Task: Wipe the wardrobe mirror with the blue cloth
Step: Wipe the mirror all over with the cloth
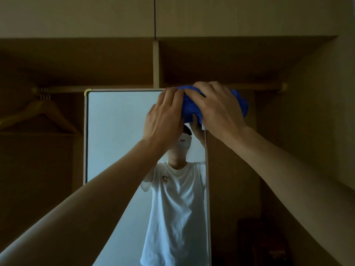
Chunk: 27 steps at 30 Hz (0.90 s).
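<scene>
I see both hands raised to the top right corner of the tall pale-framed wardrobe mirror (119, 131); my left hand (165, 118) and right hand (217, 108) press a bunched bright blue cloth (240, 102) against it, fingers curled over the fabric; the hands hide that corner and most of the cloth; a wooden hanger (40, 116) hangs dim at left, hard to make out.

I am looking into a dim open wardrobe of brown wood, with pale cupboard doors (76, 16) shut above it and a dark seam between them. An upright divider (157, 64) splits the top shelf, and a rail (123, 88) runs beneath it. A wooden hanger (41, 112) hangs at the left.
</scene>
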Tool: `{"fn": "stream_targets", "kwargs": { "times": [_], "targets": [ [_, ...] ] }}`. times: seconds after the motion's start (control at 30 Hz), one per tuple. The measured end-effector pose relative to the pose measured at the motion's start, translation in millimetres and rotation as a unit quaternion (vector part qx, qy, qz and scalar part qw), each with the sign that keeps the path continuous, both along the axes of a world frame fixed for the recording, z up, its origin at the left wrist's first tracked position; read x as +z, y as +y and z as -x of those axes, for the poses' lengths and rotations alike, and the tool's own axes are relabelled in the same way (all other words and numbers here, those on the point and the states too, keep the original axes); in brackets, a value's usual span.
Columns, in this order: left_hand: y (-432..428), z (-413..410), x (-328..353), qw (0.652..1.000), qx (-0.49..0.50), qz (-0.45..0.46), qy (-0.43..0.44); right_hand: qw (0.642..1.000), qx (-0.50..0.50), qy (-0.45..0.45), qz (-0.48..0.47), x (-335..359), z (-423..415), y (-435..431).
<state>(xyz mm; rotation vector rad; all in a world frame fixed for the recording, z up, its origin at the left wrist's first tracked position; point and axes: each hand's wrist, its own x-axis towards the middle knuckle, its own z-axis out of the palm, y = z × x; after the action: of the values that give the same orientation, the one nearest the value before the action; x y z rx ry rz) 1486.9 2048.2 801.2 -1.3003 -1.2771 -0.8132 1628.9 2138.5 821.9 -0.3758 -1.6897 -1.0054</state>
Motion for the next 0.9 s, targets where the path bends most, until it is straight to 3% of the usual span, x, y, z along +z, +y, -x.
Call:
{"fn": "stream_targets", "kwargs": {
  "times": [0.3,0.9],
  "targets": [
    [8,17,11,0.999,0.045,0.024,0.017,0.999,0.011,-0.014,0.034,5,16,10],
    [6,15,-21,0.999,-0.01,0.04,-0.035,0.989,0.081,0.002,0.12,-27,19,7]
  ]
}}
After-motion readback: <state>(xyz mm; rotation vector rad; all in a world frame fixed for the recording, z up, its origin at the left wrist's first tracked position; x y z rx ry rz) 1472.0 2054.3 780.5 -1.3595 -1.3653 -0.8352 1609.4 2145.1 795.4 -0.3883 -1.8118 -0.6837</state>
